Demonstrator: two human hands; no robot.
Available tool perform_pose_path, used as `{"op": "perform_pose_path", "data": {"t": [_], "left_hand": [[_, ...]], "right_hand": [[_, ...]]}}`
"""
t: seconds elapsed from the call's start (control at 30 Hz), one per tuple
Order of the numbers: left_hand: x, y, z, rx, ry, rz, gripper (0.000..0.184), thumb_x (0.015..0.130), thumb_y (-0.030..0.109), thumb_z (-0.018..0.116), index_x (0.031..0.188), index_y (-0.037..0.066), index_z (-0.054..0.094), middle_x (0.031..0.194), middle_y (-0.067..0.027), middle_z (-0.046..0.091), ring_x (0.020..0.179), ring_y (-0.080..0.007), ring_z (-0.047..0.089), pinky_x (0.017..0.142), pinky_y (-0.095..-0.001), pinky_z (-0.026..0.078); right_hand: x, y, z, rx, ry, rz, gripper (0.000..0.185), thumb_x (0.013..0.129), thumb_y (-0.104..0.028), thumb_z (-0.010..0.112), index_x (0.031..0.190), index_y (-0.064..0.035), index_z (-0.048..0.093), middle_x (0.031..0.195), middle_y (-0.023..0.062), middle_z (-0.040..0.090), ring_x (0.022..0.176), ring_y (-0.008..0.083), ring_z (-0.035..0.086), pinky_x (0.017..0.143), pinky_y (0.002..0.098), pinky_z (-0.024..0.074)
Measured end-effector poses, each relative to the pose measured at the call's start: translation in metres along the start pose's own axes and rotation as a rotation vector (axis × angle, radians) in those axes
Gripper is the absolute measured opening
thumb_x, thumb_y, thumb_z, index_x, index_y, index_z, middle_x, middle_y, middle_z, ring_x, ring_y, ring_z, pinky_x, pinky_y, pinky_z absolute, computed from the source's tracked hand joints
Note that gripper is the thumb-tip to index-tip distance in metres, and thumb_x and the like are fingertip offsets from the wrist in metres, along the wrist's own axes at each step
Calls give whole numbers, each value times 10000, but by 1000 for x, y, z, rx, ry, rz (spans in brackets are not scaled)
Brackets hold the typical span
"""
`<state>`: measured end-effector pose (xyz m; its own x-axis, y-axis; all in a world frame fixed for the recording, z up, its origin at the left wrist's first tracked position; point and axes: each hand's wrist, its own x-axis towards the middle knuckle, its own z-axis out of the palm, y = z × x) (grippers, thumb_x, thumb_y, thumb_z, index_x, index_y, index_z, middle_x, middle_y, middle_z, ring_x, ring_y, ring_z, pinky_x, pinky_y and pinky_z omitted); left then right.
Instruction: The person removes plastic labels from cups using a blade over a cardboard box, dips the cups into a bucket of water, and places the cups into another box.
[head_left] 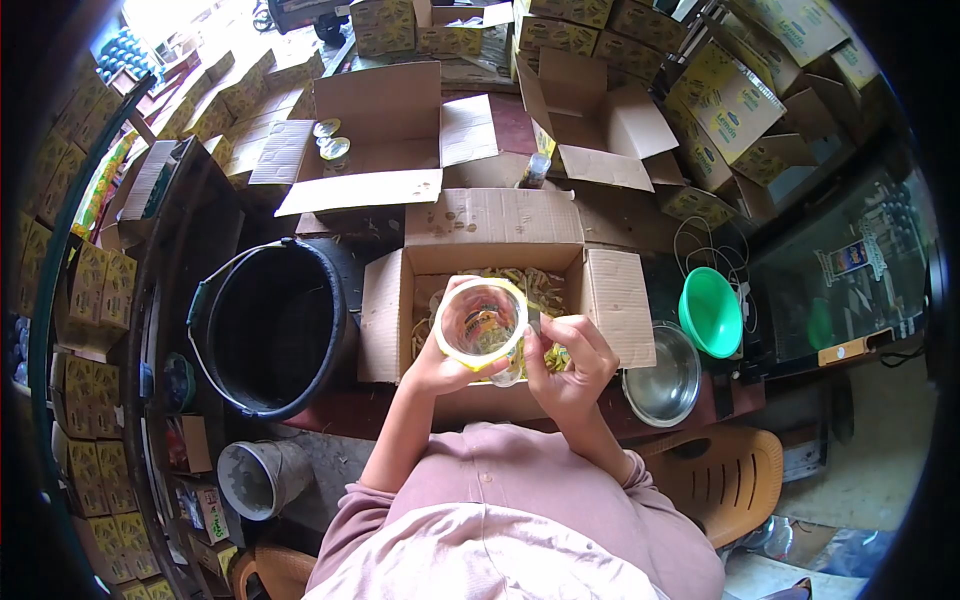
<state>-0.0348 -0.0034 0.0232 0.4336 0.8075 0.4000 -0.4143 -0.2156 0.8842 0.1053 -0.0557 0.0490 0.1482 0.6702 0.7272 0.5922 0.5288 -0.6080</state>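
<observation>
My left hand (438,368) is wrapped round a clear plastic cup (482,318) with a pale yellow rim, its open mouth facing me. Printed red and green marks show through the cup. Close to the rim's right side, my right hand (570,368) is closed, thumb and fingers pinching a small greyish thing that I cannot make out. Both hands are above an open cardboard box (492,258), which holds many yellowish strips or wrappers (540,290). Part of another clear piece shows below the cup, between the hands.
A big black bucket (272,330) stands left of the box. To the right are a green bowl (711,312) and a metal bowl (664,376). Two open cartons (378,110) (600,110) and a small jar (535,170) lie beyond. An orange chair (715,475) is at lower right.
</observation>
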Motion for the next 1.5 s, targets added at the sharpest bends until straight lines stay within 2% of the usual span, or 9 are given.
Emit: {"op": "perform_pose_path", "data": {"t": [0.47,0.6,0.83,0.93,1.03,1.07,1.17,1.37,1.5], "left_hand": [[-5,-20,-2,-254,85,-36,618,709,242,702,1172,55,338,1074,-77,431,1025,-152,431,894,-298,350],[-5,-19,2,-76,180,-36,466,744,212,677,1103,52,426,1070,-53,453,994,-132,432,894,-280,335],[1,-3,5,496,173,102,374,693,212,720,991,85,534,1023,-10,475,1047,-198,261,833,-282,358],[0,-2,4,639,130,110,444,673,167,737,1042,84,505,1041,-22,462,1044,-193,295,827,-289,369],[-4,-15,12,252,218,72,514,645,123,751,1075,89,470,1044,-39,447,1043,-196,326,825,-296,375],[-2,-9,11,480,167,114,577,631,102,758,1102,95,426,1035,-52,430,1047,-200,346,826,-295,379],[-3,-6,14,662,206,120,486,675,281,732,1032,61,486,1018,-48,463,1063,-191,272,815,-285,380],[-6,-8,12,677,205,126,560,656,345,751,1056,77,464,1012,-50,476,1046,-197,327,823,-298,379],[-9,-12,13,366,147,107,587,663,313,753,1091,72,430,1049,-52,468,1048,-188,346,877,-307,355]], "right_hand": [[4,-3,2,-6,52,-27,225,670,65,643,882,-10,634,657,51,552,536,102,532,482,207,453],[7,-2,3,2,45,-29,229,667,64,649,885,-6,634,655,51,551,539,102,532,481,208,451],[9,-4,7,14,47,-12,218,670,58,649,880,-1,632,654,54,551,544,107,538,490,210,457],[9,-3,8,12,58,-12,217,672,55,648,881,-1,632,660,57,553,546,110,541,494,212,459],[8,-1,10,-6,77,-19,235,666,55,649,893,-2,633,665,59,553,549,115,544,494,216,458],[8,0,10,-18,90,-31,243,663,55,650,898,-3,633,665,59,553,550,117,544,493,219,456],[6,3,10,-36,98,-50,268,654,58,653,912,-9,633,665,58,550,552,126,544,491,227,450],[10,3,7,-72,78,-74,280,650,63,654,917,-20,635,665,54,549,551,129,542,492,238,446],[17,3,4,-13,60,-55,262,654,72,650,899,-17,634,669,58,553,547,122,543,494,242,449]]}}
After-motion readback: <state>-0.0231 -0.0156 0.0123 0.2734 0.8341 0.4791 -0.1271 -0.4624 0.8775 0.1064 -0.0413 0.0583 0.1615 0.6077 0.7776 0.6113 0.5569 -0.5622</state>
